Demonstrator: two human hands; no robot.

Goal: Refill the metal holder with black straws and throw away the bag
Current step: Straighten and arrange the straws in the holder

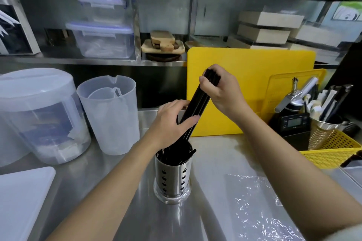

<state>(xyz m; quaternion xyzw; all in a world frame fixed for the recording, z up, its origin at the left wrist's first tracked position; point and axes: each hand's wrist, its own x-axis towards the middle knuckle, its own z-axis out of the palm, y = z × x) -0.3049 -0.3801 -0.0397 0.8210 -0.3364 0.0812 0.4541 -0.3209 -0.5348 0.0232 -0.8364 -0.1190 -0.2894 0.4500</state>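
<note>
Black straws (197,101) | lower ends hidden: left hand (172,121), metal holder (172,178)

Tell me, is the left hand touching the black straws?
Touching. The head view shows the left hand gripping the black straws, thumb laid across the bundle.

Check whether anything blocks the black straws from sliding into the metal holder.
Nothing visible does. The black straws already dip into the open metal holder; the left hand grips them just above its rim.
</note>
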